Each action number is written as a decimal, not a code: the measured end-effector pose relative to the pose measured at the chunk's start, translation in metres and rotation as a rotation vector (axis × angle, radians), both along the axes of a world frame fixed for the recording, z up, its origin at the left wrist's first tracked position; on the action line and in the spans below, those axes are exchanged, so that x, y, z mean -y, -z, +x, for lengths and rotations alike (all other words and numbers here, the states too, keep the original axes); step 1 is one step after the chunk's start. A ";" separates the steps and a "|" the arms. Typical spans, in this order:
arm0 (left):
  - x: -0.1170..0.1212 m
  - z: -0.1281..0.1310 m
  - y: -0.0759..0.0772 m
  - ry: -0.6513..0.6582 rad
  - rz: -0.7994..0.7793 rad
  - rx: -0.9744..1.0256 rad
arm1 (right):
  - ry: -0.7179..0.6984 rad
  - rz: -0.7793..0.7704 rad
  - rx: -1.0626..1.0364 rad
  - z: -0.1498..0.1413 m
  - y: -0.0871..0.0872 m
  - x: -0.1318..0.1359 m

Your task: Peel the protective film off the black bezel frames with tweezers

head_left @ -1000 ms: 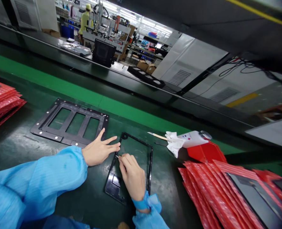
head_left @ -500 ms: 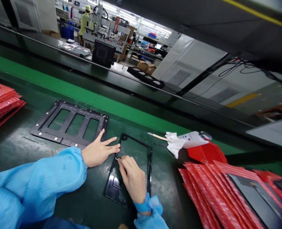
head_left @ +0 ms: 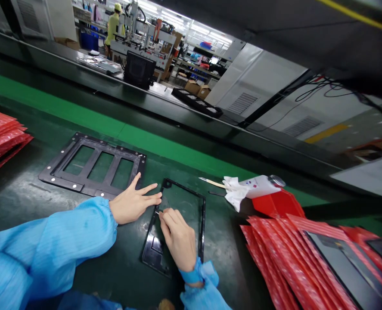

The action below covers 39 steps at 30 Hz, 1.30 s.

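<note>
A thin black rectangular frame (head_left: 204, 224) lies on the dark green bench in front of me. My left hand (head_left: 134, 202) has its fingers spread, with the fingertips touching the frame's left upper edge. Just below them, my right hand (head_left: 179, 237) is closed in a pinch at the inside of that same edge. A small shiny tip shows at its fingertips, too small to name. Behind my left hand is a larger black fixture plate (head_left: 90, 168) with three rectangular openings and light round spots along its rim.
Red bubble bags (head_left: 274, 258) with dark flat panels are piled at right, more bags (head_left: 6, 137) at left. Beyond the frame lie a knife (head_left: 213, 183), white cloth (head_left: 235, 193), a white bottle (head_left: 263, 186) and a red bin (head_left: 279, 203). A person (head_left: 113, 28) stands far back.
The whole view has shifted very slightly. Both hands stay at the frame's left edge, the right one still pinching there.
</note>
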<state>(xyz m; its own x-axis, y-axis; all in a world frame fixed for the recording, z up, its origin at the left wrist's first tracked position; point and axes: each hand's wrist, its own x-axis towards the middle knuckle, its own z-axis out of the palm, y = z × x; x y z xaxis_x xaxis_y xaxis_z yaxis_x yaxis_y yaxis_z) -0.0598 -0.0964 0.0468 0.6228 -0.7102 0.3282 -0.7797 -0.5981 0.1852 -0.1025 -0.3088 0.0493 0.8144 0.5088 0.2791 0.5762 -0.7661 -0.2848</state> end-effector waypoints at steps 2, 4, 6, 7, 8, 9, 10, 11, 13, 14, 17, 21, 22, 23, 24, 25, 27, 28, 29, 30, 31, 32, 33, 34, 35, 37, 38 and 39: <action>0.000 0.000 0.000 -0.004 0.000 -0.001 | -0.013 -0.010 -0.009 -0.001 0.000 0.001; 0.000 0.000 0.000 -0.006 0.002 0.006 | -0.018 -0.003 -0.020 -0.001 0.001 0.001; 0.000 0.000 0.000 -0.007 0.006 0.012 | -0.008 0.011 -0.034 -0.001 0.001 0.001; 0.000 0.000 0.000 -0.008 0.008 0.012 | 0.000 0.016 -0.041 -0.001 0.002 0.001; 0.000 0.000 0.000 -0.009 0.009 0.010 | 0.008 0.020 -0.047 -0.001 0.002 0.001; 0.000 0.000 0.000 -0.011 0.010 0.008 | 0.016 0.024 -0.050 -0.001 0.002 0.000; 0.001 0.000 0.000 -0.011 0.009 0.006 | 0.021 0.027 -0.054 0.000 0.003 0.000; 0.001 0.000 0.000 -0.011 0.008 0.004 | 0.022 0.032 -0.057 0.000 0.003 0.000; 0.001 0.000 0.000 -0.009 0.005 0.001 | 0.025 0.049 -0.059 0.000 0.003 -0.001; 0.001 0.000 0.000 -0.009 0.003 -0.001 | 0.027 0.057 -0.059 0.001 0.003 -0.001; 0.001 0.000 0.000 -0.007 0.000 -0.010 | 0.032 0.053 -0.048 0.001 0.002 -0.001; 0.000 0.000 0.000 -0.004 0.004 -0.017 | -0.003 0.006 -0.037 -0.001 0.001 0.001; 0.000 0.000 0.000 -0.003 0.004 -0.017 | -0.014 0.006 -0.039 -0.001 0.001 0.001; 0.000 0.000 -0.001 -0.002 0.004 -0.018 | -0.022 0.015 -0.041 -0.001 0.001 0.002; 0.000 0.000 -0.001 -0.002 0.003 -0.017 | -0.026 0.031 -0.043 -0.001 0.001 0.002; 0.000 0.000 -0.001 -0.002 0.002 -0.017 | -0.023 0.048 -0.043 0.000 0.001 0.002; 0.000 -0.001 -0.001 -0.005 0.000 -0.018 | -0.007 0.063 -0.038 0.001 0.001 0.001; 0.000 -0.001 -0.001 -0.007 0.000 -0.018 | 0.001 0.053 -0.032 0.001 0.001 0.001; 0.000 -0.001 -0.001 -0.008 0.001 -0.018 | 0.004 0.033 -0.026 0.001 0.000 0.001; 0.000 -0.001 -0.001 -0.008 0.003 -0.016 | 0.001 0.009 -0.020 0.001 0.000 0.001; 0.000 -0.001 -0.001 -0.006 0.006 -0.013 | -0.006 -0.010 -0.016 0.001 0.000 0.001; 0.000 -0.001 -0.001 -0.005 0.008 -0.010 | -0.016 -0.021 -0.015 0.000 0.000 0.001; 0.000 -0.001 -0.001 -0.005 0.008 -0.007 | -0.026 -0.022 -0.018 0.000 0.000 0.002; 0.000 -0.001 -0.001 -0.005 0.007 -0.005 | -0.032 -0.013 -0.022 0.000 -0.001 0.002; 0.000 -0.001 -0.001 -0.005 0.005 -0.003 | -0.034 0.000 -0.027 0.000 -0.001 0.002; 0.000 -0.001 -0.001 -0.008 0.000 -0.003 | -0.024 0.027 -0.036 0.000 -0.001 0.002; 0.000 -0.001 -0.001 -0.009 -0.001 -0.004 | -0.015 0.034 -0.039 0.000 -0.001 0.002; 0.000 -0.001 -0.001 -0.009 -0.001 -0.007 | -0.006 0.037 -0.040 0.000 0.000 0.002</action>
